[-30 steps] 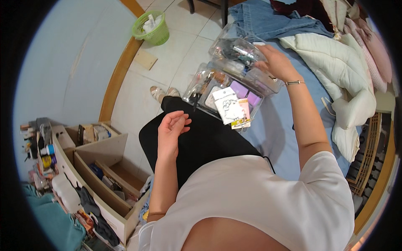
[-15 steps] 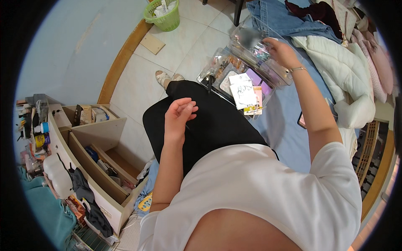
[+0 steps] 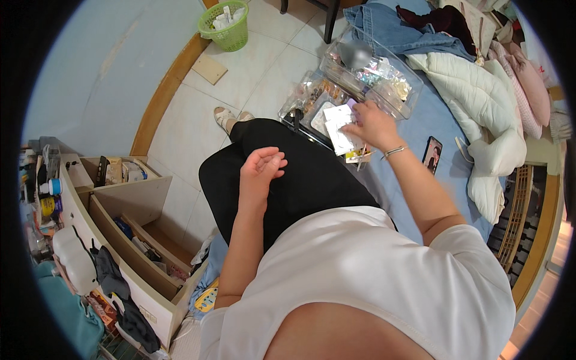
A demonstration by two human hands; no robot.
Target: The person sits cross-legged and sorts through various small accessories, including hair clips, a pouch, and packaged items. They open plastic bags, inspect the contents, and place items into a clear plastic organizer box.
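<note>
My right hand (image 3: 377, 127) is over a white card (image 3: 341, 139) with dark marks and a purple item (image 3: 352, 103), its thumb apart from the fingers. Whether it touches either one is hard to tell. Both lie on an open clear plastic case (image 3: 287, 107) of small things, beside a pale rounded-square piece (image 3: 322, 120). Behind it, a clear plastic tray (image 3: 414, 84) contains small colourful bits. My left hand (image 3: 259, 174) hovers above my black-clad lap (image 3: 300, 174), fingers curled toward the thumb; anything between them is hidden.
On the blue bed sheet (image 3: 420, 198) lies a phone (image 3: 432, 155), beside a white quilt (image 3: 462, 90) and jeans (image 3: 384, 30). A green basket (image 3: 231, 39) stands on the tiled floor. To the left, a cabinet with open drawers (image 3: 129, 234) has a cluttered top.
My right hand has come back from the rear tray, toward me, to the white card and purple item. The phone now shows fully. My left hand keeps nearly the same pose.
</note>
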